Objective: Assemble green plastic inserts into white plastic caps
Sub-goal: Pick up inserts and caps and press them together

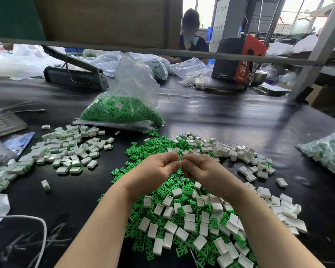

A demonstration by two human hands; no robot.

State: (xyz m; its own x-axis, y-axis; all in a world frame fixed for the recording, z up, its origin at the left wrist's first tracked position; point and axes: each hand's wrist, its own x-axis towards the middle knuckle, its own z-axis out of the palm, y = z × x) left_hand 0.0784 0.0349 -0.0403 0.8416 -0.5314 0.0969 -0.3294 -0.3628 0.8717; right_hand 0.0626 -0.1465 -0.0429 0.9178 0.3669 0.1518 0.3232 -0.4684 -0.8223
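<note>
Above mixed pile [184, 215] | left grip [155, 169], right grip [199, 171] fingertips meeting | curled; held part hidden

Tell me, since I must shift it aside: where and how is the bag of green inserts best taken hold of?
Grip the bag of green inserts by its bunched empty neck, coming from above. The inserts sit low and the clear film rises slack there, so fingers could likely close round it.

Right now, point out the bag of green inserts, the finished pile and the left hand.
bag of green inserts [120, 111], head view, green fill.
finished pile [70, 149], head view, middle.
left hand [153, 167], head view, back.
</note>
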